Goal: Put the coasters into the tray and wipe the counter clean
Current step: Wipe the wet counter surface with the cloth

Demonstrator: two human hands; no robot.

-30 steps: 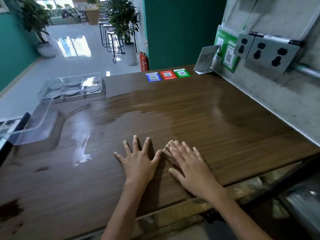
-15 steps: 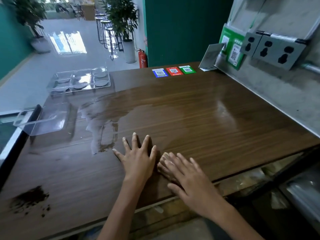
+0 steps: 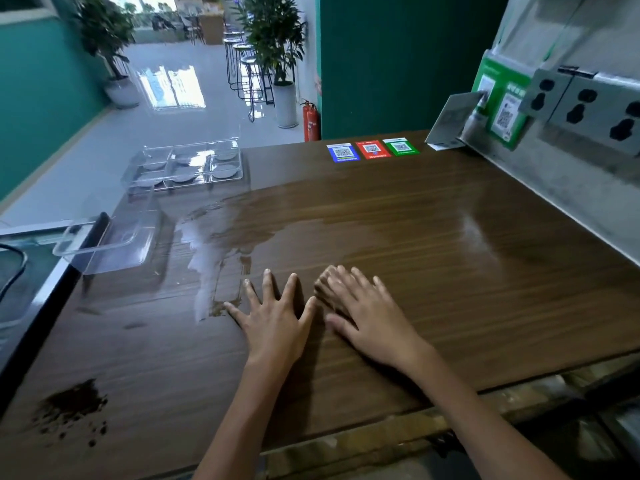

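Note:
A clear plastic tray [image 3: 242, 160] with several compartments stands at the far left of the wooden counter [image 3: 398, 237]. Round grey coasters [image 3: 227, 171] lie in its compartments. My left hand [image 3: 273, 318] rests flat on the counter near the front edge, fingers spread. My right hand [image 3: 370, 317] lies flat just to its right, fingers straight, almost touching the left thumb. Neither hand holds anything. A dark brown patch of spilled crumbs [image 3: 71, 407] sits at the near left corner. A shiny wet-looking streak [image 3: 207, 258] runs across the counter ahead of my left hand.
A clear lid [image 3: 114, 237] lies at the counter's left edge, overhanging it. Blue, red and green QR stickers [image 3: 372, 150] are at the far edge. A grey wall with sockets [image 3: 585, 102] and a card holder [image 3: 450, 123] bounds the right side.
The view has shifted, bringing the dark spill at the near left corner further into sight. Both hands stay flat on the counter, side by side.

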